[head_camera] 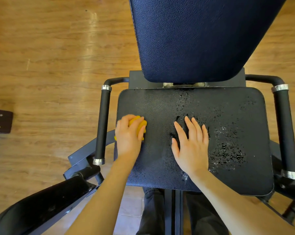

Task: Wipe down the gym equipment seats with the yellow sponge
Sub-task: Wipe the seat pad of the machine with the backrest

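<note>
Our left hand curls its fingers around the yellow sponge on the seat, while our right hand lies flat, fingers spread, on it.

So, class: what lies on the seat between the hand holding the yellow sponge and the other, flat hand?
In the head view, only bare dark textured vinyl seat pad lies between left hand and right hand.
</note>
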A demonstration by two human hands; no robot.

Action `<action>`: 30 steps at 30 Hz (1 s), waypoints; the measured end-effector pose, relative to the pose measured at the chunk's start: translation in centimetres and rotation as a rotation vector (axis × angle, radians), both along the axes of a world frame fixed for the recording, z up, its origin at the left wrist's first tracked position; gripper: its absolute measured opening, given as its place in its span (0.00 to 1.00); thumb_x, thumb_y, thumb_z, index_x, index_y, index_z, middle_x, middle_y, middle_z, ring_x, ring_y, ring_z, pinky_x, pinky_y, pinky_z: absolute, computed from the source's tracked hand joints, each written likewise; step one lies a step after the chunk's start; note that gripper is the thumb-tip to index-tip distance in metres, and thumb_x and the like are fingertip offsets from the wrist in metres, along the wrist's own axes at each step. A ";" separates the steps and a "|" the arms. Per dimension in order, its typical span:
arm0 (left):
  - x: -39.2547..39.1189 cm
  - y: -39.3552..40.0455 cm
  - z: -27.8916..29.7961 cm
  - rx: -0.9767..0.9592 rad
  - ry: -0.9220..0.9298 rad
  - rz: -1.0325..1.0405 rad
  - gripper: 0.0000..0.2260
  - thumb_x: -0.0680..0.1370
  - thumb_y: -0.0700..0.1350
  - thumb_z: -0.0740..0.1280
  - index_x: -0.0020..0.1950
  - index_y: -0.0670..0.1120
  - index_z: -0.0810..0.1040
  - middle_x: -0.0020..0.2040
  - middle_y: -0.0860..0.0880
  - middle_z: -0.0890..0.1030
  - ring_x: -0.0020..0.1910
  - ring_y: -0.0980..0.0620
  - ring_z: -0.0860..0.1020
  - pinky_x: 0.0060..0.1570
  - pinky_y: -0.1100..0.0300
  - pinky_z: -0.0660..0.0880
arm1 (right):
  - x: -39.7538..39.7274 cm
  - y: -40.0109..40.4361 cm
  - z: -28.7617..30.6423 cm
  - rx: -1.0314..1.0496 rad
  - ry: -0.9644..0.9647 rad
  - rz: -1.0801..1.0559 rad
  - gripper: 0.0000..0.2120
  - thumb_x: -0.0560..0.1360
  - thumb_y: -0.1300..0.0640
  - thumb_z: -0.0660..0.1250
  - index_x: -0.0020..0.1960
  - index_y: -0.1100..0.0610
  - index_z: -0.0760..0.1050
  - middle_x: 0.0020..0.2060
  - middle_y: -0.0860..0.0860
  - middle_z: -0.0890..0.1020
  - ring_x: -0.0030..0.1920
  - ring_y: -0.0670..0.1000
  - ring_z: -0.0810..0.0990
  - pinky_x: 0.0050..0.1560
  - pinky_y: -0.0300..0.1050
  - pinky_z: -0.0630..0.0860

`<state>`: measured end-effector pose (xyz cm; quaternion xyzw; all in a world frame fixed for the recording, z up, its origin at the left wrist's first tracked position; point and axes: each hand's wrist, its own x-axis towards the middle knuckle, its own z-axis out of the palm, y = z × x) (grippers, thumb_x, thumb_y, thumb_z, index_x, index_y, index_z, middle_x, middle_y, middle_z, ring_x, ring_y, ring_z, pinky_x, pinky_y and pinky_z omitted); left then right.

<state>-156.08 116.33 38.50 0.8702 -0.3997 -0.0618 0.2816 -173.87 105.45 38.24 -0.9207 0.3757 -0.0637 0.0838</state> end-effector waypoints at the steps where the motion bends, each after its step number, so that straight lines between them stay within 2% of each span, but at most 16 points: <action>1: 0.6 -1.0 0.2 0.029 0.019 0.017 0.13 0.76 0.49 0.66 0.59 0.48 0.80 0.58 0.46 0.75 0.54 0.41 0.75 0.50 0.43 0.76 | 0.0 0.0 0.0 -0.002 0.000 -0.001 0.23 0.79 0.48 0.58 0.71 0.54 0.69 0.72 0.59 0.67 0.74 0.60 0.62 0.73 0.62 0.55; 3: 1.0 -1.7 0.5 0.008 -0.010 0.040 0.14 0.77 0.48 0.66 0.59 0.44 0.81 0.57 0.43 0.76 0.53 0.41 0.75 0.51 0.45 0.76 | 0.0 0.0 -0.1 -0.007 0.003 0.000 0.23 0.79 0.48 0.58 0.71 0.53 0.69 0.72 0.59 0.67 0.74 0.59 0.62 0.73 0.62 0.55; 5: 0.6 -0.9 0.0 -0.024 0.045 0.055 0.12 0.78 0.46 0.67 0.59 0.44 0.81 0.57 0.49 0.75 0.52 0.47 0.76 0.45 0.51 0.78 | -0.1 0.0 -0.1 -0.002 0.005 0.002 0.23 0.79 0.48 0.57 0.71 0.53 0.69 0.72 0.59 0.67 0.74 0.59 0.62 0.73 0.62 0.55; 7: -0.6 1.0 -0.5 -0.069 0.178 0.116 0.10 0.77 0.43 0.69 0.58 0.46 0.80 0.55 0.55 0.73 0.49 0.52 0.78 0.39 0.54 0.79 | 0.0 0.0 0.0 0.000 0.004 0.001 0.23 0.79 0.47 0.56 0.71 0.53 0.69 0.72 0.59 0.67 0.74 0.59 0.62 0.73 0.62 0.55; 9: -2.3 3.4 -0.5 -0.104 0.265 0.187 0.09 0.76 0.43 0.71 0.56 0.47 0.80 0.54 0.52 0.75 0.47 0.50 0.80 0.37 0.55 0.79 | 0.0 0.0 0.1 0.003 0.008 -0.001 0.23 0.79 0.47 0.55 0.72 0.53 0.68 0.72 0.59 0.66 0.74 0.59 0.62 0.74 0.61 0.55; 11: -3.6 5.3 0.1 -0.062 0.253 0.233 0.09 0.76 0.40 0.71 0.56 0.44 0.80 0.54 0.50 0.76 0.44 0.51 0.81 0.36 0.60 0.78 | 0.0 0.0 0.1 0.009 0.014 -0.002 0.23 0.79 0.47 0.55 0.72 0.53 0.68 0.72 0.59 0.66 0.74 0.59 0.62 0.73 0.62 0.55; 13: -4.2 6.3 0.3 -0.083 0.320 0.254 0.09 0.76 0.37 0.70 0.56 0.41 0.80 0.52 0.57 0.77 0.43 0.53 0.81 0.36 0.63 0.78 | 0.0 0.0 0.1 0.011 0.017 -0.003 0.23 0.79 0.47 0.55 0.72 0.53 0.68 0.72 0.59 0.66 0.74 0.59 0.62 0.73 0.62 0.55; 15: -3.7 5.9 0.4 -0.031 0.290 0.224 0.09 0.77 0.39 0.70 0.57 0.43 0.80 0.53 0.63 0.76 0.47 0.54 0.80 0.41 0.62 0.78 | 0.0 0.0 0.1 0.007 0.015 -0.003 0.23 0.79 0.47 0.55 0.72 0.53 0.68 0.72 0.59 0.66 0.74 0.59 0.62 0.73 0.62 0.55; 16: -3.1 5.4 0.4 -0.009 0.273 0.192 0.09 0.77 0.41 0.70 0.58 0.46 0.80 0.55 0.60 0.75 0.50 0.52 0.79 0.45 0.58 0.78 | 0.0 0.0 0.1 0.003 0.012 -0.003 0.23 0.79 0.47 0.56 0.72 0.53 0.68 0.72 0.59 0.66 0.74 0.60 0.62 0.73 0.62 0.55; 18: -1.6 3.8 0.1 -0.062 0.329 0.220 0.08 0.77 0.41 0.70 0.55 0.47 0.80 0.53 0.57 0.75 0.47 0.50 0.79 0.41 0.53 0.79 | 0.0 0.0 0.0 -0.005 0.000 0.000 0.23 0.79 0.48 0.56 0.72 0.54 0.69 0.72 0.59 0.67 0.74 0.60 0.62 0.73 0.62 0.55; 20: -0.2 1.6 0.7 -0.109 0.346 0.231 0.07 0.76 0.38 0.70 0.53 0.43 0.79 0.50 0.54 0.75 0.41 0.57 0.79 0.35 0.61 0.76 | 0.0 0.0 -0.1 -0.010 -0.023 -0.001 0.22 0.79 0.48 0.57 0.71 0.54 0.70 0.71 0.59 0.67 0.73 0.60 0.62 0.73 0.62 0.55; 23: 1.2 -0.4 1.5 -0.085 0.229 0.174 0.08 0.76 0.38 0.70 0.56 0.39 0.80 0.54 0.48 0.74 0.44 0.63 0.75 0.39 0.74 0.72 | 0.0 0.0 -0.2 -0.018 -0.035 -0.001 0.22 0.79 0.48 0.57 0.71 0.54 0.70 0.71 0.59 0.68 0.73 0.60 0.63 0.73 0.62 0.56; 25: 1.2 0.1 0.9 -0.071 0.146 0.110 0.10 0.77 0.39 0.70 0.58 0.40 0.81 0.56 0.47 0.75 0.49 0.57 0.75 0.44 0.70 0.74 | 0.0 0.0 -0.2 -0.021 -0.028 0.000 0.22 0.79 0.48 0.57 0.71 0.54 0.70 0.71 0.59 0.68 0.73 0.60 0.62 0.73 0.62 0.55; 26: 0.8 0.8 0.9 -0.081 0.199 0.138 0.11 0.77 0.40 0.70 0.58 0.40 0.80 0.56 0.49 0.74 0.49 0.54 0.76 0.42 0.67 0.75 | -0.1 0.1 -0.2 -0.020 -0.024 0.001 0.22 0.79 0.48 0.57 0.71 0.54 0.70 0.71 0.59 0.67 0.73 0.60 0.62 0.73 0.62 0.55; 28: -0.4 2.8 0.9 -0.085 0.276 0.199 0.11 0.77 0.40 0.69 0.59 0.42 0.80 0.56 0.52 0.74 0.52 0.55 0.76 0.44 0.66 0.75 | -0.1 0.1 -0.1 -0.018 -0.023 -0.001 0.22 0.79 0.48 0.56 0.71 0.54 0.70 0.71 0.59 0.67 0.73 0.60 0.62 0.73 0.61 0.55; 30: -2.2 5.7 1.1 -0.064 0.282 0.223 0.11 0.77 0.43 0.69 0.60 0.48 0.80 0.58 0.50 0.73 0.54 0.48 0.77 0.47 0.56 0.78 | 0.0 0.0 0.0 -0.012 -0.022 -0.002 0.22 0.79 0.48 0.56 0.71 0.54 0.70 0.71 0.59 0.67 0.73 0.60 0.62 0.74 0.61 0.55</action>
